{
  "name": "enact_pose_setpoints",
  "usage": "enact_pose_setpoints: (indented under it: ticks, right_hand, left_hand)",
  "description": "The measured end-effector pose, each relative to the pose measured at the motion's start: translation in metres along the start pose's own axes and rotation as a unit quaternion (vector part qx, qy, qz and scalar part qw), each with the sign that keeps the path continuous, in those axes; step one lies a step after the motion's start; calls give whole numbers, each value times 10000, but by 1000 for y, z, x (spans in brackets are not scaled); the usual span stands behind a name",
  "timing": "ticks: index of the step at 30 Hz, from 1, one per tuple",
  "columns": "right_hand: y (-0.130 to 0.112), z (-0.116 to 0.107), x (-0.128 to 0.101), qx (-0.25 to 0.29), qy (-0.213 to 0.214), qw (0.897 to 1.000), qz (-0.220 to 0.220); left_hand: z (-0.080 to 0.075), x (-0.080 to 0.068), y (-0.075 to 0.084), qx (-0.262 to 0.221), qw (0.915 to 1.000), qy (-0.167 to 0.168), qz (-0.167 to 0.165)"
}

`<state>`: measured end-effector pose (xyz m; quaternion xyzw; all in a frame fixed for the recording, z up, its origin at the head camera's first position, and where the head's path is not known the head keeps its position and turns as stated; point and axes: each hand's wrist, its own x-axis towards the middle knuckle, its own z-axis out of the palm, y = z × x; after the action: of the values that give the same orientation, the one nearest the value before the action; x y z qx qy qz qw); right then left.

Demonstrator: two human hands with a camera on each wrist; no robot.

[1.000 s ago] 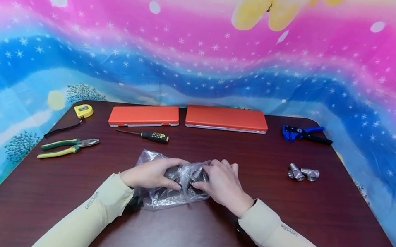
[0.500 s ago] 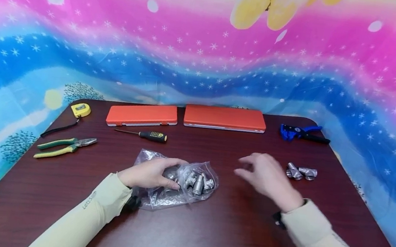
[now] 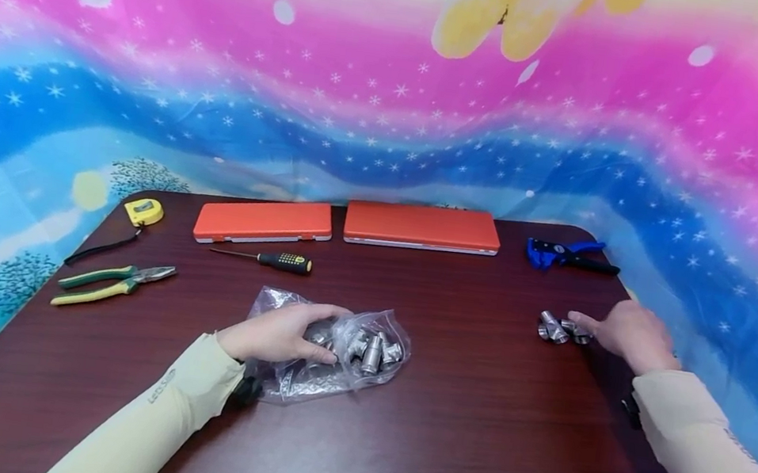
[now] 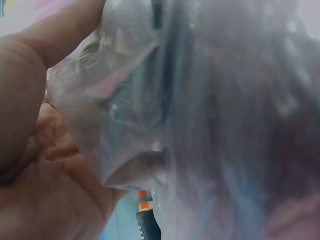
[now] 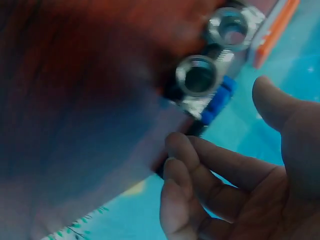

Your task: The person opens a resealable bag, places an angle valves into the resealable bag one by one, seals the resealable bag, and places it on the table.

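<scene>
A clear plastic bag point(image 3: 364, 346) of metal pipe fittings lies on the dark table point(image 3: 453, 438). My left hand point(image 3: 309, 333) grips its left part. In the left wrist view the thumb and palm of that hand point(image 4: 30, 125) hold the crinkled bag point(image 4: 200, 100). Two loose metal fittings point(image 3: 554, 328) lie at the table's right. My right hand point(image 3: 597, 327) reaches them with relaxed fingers, the fingertips at the nearer fitting. In the right wrist view that hand point(image 5: 222, 125) is loosely curled just below the threaded fittings point(image 5: 200, 77) and holds nothing.
Two shut orange cases point(image 3: 263, 221) point(image 3: 422, 227) lie along the far edge. A screwdriver point(image 3: 275, 260), green-handled pliers point(image 3: 107, 282) and a yellow tape measure point(image 3: 143, 211) sit at the left. A blue wire stripper point(image 3: 564, 254) lies far right. A colourful cloth surrounds the table.
My right hand let go of the bag and swung right across the table to the two loose fittings. The left hand stayed on the bag.
</scene>
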<state>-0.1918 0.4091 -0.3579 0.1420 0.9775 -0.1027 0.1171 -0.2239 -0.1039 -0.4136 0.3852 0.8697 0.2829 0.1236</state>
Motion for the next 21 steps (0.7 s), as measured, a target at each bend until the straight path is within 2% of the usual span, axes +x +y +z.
enact_pose_setpoints:
  ticks: [4,9,17,21]
  right_hand:
    - [-1,7,7,-4,-127,9998,181]
    - [-4,11,13,101,-156,9997,182]
    - [1,5,17,418,-174,9988,-212]
    - [2,2,15,481,-49,9986,-234]
  left_hand:
    - [0,-1,1,6,10000,19,16]
    - [1,0,1,-2,10000,1,42]
    - [1,1,1,51,10000,-16,82]
    - [1,1,0,34,10000,-36,75]
